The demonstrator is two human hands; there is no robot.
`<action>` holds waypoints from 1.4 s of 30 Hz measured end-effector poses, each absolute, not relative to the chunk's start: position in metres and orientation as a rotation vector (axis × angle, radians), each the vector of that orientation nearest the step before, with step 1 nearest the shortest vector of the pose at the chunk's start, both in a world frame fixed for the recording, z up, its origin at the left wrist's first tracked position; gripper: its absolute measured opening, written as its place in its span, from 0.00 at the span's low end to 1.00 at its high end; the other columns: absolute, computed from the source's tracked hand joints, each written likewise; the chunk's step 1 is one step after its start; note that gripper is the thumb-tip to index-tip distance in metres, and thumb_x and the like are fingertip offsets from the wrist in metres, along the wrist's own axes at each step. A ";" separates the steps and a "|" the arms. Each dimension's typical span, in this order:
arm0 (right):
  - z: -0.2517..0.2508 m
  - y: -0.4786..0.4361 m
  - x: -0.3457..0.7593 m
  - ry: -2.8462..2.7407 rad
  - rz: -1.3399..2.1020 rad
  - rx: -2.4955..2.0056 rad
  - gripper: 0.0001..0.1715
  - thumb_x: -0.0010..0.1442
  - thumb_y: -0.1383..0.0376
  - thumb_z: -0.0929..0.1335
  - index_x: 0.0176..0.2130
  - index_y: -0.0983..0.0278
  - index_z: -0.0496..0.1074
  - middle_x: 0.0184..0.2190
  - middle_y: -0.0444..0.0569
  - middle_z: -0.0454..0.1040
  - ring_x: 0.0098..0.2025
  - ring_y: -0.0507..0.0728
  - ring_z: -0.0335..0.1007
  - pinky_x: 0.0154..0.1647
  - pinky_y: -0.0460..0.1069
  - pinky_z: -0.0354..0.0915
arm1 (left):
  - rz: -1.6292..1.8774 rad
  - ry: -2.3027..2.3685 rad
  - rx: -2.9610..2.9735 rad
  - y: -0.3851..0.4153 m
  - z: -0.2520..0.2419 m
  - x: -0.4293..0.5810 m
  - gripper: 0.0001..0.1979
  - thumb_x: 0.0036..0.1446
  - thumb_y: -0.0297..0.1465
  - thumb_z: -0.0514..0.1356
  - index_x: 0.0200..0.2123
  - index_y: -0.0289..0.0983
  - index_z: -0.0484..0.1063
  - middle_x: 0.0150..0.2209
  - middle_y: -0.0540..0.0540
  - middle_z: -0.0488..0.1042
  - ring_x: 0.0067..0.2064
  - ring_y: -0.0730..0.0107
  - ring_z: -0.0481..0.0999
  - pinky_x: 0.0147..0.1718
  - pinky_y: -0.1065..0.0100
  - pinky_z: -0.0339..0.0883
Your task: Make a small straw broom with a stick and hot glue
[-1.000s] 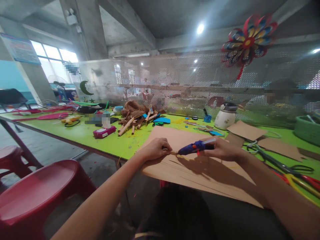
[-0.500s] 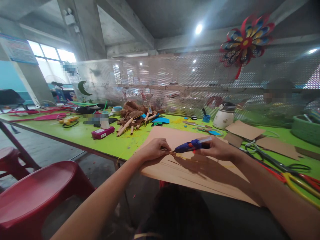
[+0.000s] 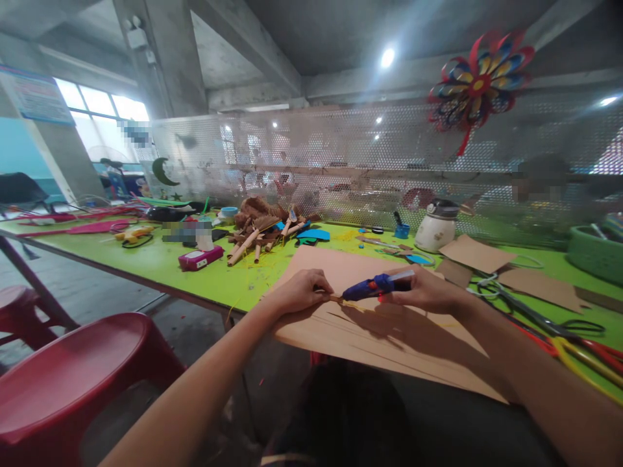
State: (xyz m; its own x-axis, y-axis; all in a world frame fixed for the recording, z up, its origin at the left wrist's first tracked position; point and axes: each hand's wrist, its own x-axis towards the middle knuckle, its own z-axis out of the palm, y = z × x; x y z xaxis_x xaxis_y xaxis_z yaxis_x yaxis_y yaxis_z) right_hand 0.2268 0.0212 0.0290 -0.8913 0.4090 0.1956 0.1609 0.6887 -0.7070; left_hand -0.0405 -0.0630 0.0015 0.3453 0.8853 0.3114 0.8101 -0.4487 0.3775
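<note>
A blue glue gun with a clear glue stick at its back is gripped in my right hand. Its nozzle points left, close to the fingertips of my left hand. Those fingers pinch a thin brown strip, whose far end lies by the nozzle; whether the two touch is hard to tell. Yellowish strands show beneath the gun. Under both hands spreads a large sheet of brown cardboard, jutting past the table's near edge and carrying the shadow of my right hand and arm.
Brown paper rolls and scraps are heaped on the green table, near a magenta box. Scissors, cardboard pieces and a white jug stand or lie rightward. A perforated screen rises behind. Red stool at left.
The glue gun's nozzle has shifted very slightly right, with my right hand. My left hand stays in nearly the same place, still pinching the strip.
</note>
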 end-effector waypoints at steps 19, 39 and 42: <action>0.038 0.012 0.229 -2.533 0.986 -0.506 0.17 0.52 0.54 0.71 0.40 0.60 0.78 0.35 0.45 0.78 0.33 0.55 0.71 0.32 0.47 0.66 | 0.737 1.525 2.444 -0.061 -0.001 -0.043 0.07 0.55 0.31 0.61 0.35 0.35 0.78 0.34 0.45 0.73 0.36 0.70 0.70 0.37 0.70 0.63; 0.035 0.018 0.231 -2.612 0.853 -0.427 0.19 0.55 0.54 0.69 0.44 0.60 0.78 0.38 0.47 0.78 0.39 0.57 0.72 0.39 0.49 0.67 | 0.745 1.527 2.439 -0.062 -0.001 -0.043 0.07 0.55 0.32 0.61 0.35 0.36 0.78 0.34 0.45 0.73 0.36 0.70 0.71 0.38 0.70 0.63; 0.035 0.018 0.232 -2.606 0.883 -0.417 0.18 0.55 0.54 0.69 0.44 0.59 0.78 0.39 0.46 0.78 0.39 0.57 0.71 0.39 0.49 0.67 | 0.738 1.537 2.444 -0.062 -0.001 -0.042 0.07 0.55 0.31 0.61 0.35 0.36 0.78 0.33 0.45 0.73 0.36 0.70 0.71 0.37 0.70 0.63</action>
State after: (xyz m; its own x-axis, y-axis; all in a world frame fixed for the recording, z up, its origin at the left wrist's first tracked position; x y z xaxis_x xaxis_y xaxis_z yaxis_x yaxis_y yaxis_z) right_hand 0.2318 0.0179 0.0352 -0.8929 0.3831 0.2367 0.1604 0.7617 -0.6278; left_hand -0.0424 -0.0622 -0.0009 0.3493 0.8803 0.3210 0.8008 -0.4584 0.3855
